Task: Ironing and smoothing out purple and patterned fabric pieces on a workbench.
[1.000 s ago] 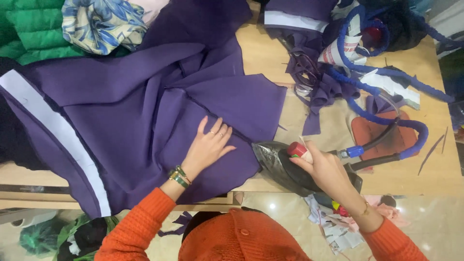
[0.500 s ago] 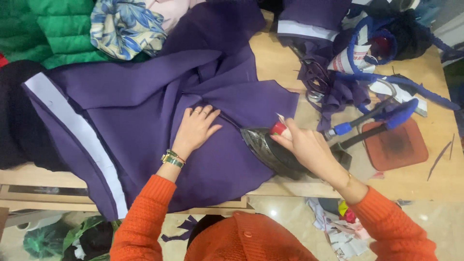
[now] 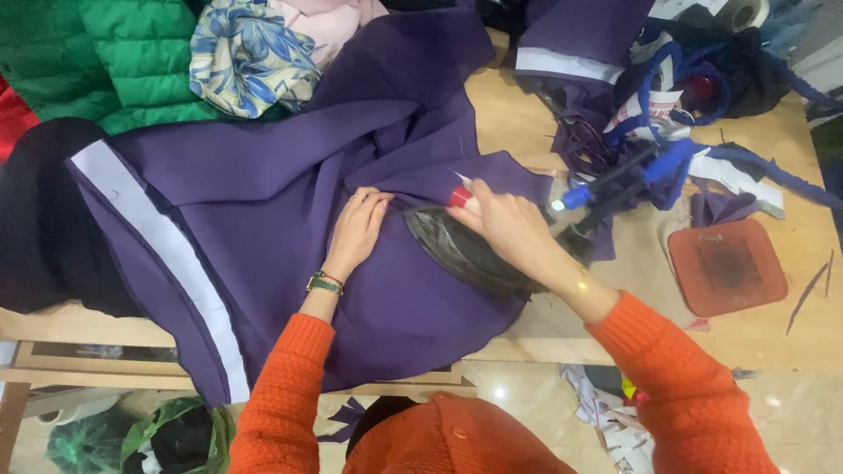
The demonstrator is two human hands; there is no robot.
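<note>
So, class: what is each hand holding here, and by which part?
The right hand holds the iron by its handle on top. The left hand holds nothing; it lies flat on the purple fabric beside the iron's tip.

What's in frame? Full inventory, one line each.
fabric: 1, purple with a white stripe, spread across the table
iron: 1, dark with a red knob, on the fabric at centre
cord: 1, blue, upper right
pad: 1, reddish-brown, right on the table
jacket: 1, green, quilted, upper left
floral cloth: 1, blue and cream, top
pink cloth: 1, top
table: 1, pale wood
watch: 1, green and gold, left wrist
sleeves: 2, orange
left hand: flat on the fabric
right hand: gripping the iron
</note>
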